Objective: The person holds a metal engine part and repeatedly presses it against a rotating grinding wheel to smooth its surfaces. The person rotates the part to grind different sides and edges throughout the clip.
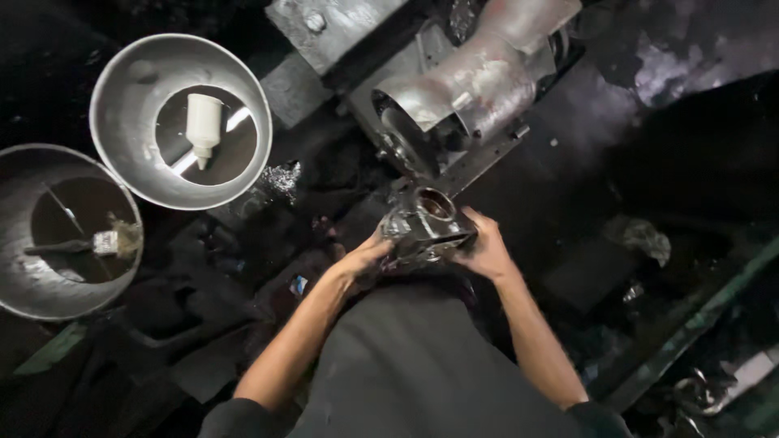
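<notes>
That metal part (428, 227) you had was sitting right in front of your chest, between both hands, just below the big grey machine (475, 85). It looked greasy and shiny all over, with a round opening on top. Your left hand (363, 261) was wrapped on its left side and your right hand (485, 247) was clamped on the right edge, so both were gripping it, neither one loose.

My worry: with that much oil on it, the part could have slid out of your fingers and dropped onto the dark, cluttered bench, or pinched a finger against the machine, since it was so near. The light was poor too, so judging edges was hard.

Off to your left were two metal bowls, the nearer one (130, 122) with a small white bottle (203, 122) in it, the far one (24, 276) holding a brush (81, 243). Those were well apart, so no risk of knocking them.
</notes>
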